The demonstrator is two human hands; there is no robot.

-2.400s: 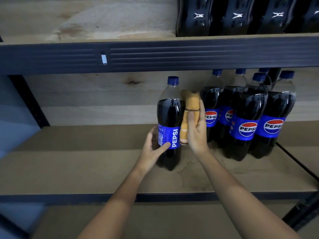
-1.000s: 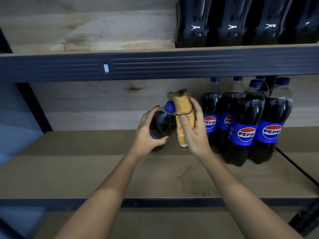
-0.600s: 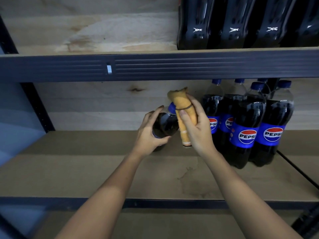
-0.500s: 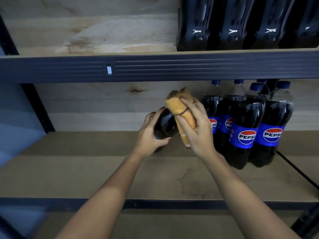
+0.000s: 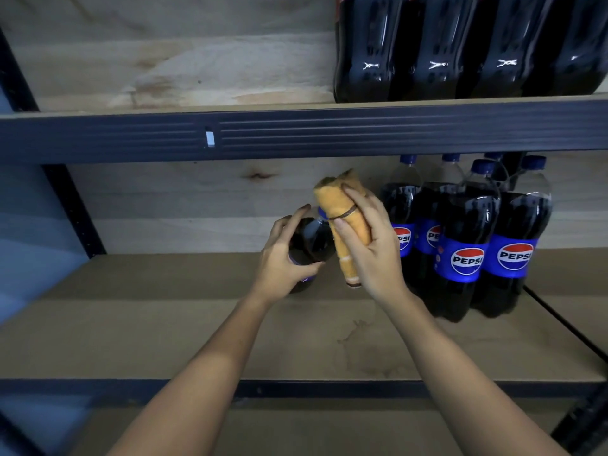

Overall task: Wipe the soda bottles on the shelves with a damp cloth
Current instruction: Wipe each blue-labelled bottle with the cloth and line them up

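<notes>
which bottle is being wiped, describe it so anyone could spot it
Look at the middle shelf under the dark rail. Left of the standing cluster of Pepsi bottles is one bottle on its own. It alone is tilted toward the camera, gripped by the left hand, with the right hand pressing an orange cloth against it.

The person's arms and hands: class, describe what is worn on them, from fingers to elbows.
Both forearms are bare, with no sleeves in view. The left hand and right hand wear no gloves, and no watch, bracelet or ring shows on the wrists or fingers.
</notes>
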